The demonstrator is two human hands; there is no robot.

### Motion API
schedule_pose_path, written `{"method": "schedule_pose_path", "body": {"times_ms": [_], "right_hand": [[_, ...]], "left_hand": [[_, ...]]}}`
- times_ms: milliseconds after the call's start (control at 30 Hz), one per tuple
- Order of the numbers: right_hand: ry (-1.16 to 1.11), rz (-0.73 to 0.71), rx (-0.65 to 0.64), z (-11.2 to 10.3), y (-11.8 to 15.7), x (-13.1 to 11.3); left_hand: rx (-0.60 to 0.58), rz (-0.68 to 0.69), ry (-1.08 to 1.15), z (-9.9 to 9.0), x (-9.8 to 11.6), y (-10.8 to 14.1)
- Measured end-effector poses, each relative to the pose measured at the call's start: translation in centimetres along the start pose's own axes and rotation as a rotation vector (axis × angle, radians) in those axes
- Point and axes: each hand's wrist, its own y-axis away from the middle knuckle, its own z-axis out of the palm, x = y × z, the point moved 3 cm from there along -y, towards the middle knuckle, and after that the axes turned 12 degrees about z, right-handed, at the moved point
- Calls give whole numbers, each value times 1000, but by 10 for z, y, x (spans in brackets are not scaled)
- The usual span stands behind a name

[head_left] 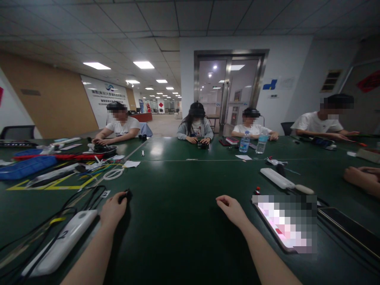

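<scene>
1. Your left hand (113, 208) is at 11 o'clock, clenched on a small black object (127, 194) that sticks out just past your fingers (120, 200). It is too small to tell what it is.
2. Your right hand (232, 209) is at 1 o'clock, released and empty, with its fingers loosely extended over the dark green table (181, 237).
3. At 8 o'clock, just beside your left forearm, lies a white plastic casing (59, 243) marked with a 2, with black cables (38, 233) running alongside it.
4. At 2 o'clock you have a phone with a pixelated screen (282, 223), and a dark tablet (347, 225) lies just beside it.
5. Farther out at 2 o'clock lies a white power strip (276, 178). A co-worker's hand (360, 180) rests at 3 o'clock.
6. At 10 o'clock, a blue case (29, 167) sits among scattered wires.
7. Farthest away, at 12 o'clock, a seated person (196, 126) has both hands on a black object (202, 145). Two water bottles (244, 142) stand at 1 o'clock, in front of a glass door (228, 91).
</scene>
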Motion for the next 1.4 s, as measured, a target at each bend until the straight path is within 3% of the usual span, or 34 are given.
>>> {"method": "schedule_pose_path", "body": {"times_ms": [267,800,1100,1400], "right_hand": [[0,-13,6,1,-4,4],[-16,-22,10,1,-4,3],[-37,9,16,0,-1,2],[-25,-48,12,6,-19,17]], "left_hand": [[88,-57,105,3,-2,-2],[50,-6,-28,9,-6,-7],[35,-58,-38,5,-4,-4],[76,-188,-59,0,-2,4]]}}
